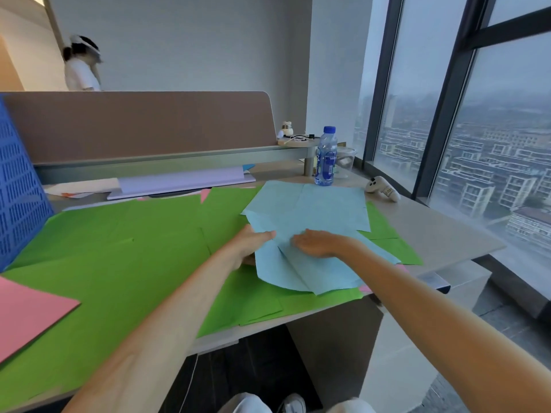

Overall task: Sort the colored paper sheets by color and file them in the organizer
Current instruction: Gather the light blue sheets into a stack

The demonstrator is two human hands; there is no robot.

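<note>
Blue sheets (307, 210) gripped by left hand (250, 245), right hand (319, 242) resting on top

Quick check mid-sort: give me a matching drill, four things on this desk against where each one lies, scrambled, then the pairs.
1. light blue sheets
2. pink sheet
3. water bottle
4. green sheets

A. standing at the far side of the desk
B. near left corner
C. touched by the left hand and right hand
D. spread across most of the desk

Pairs: 1-C, 2-B, 3-A, 4-D.
</note>
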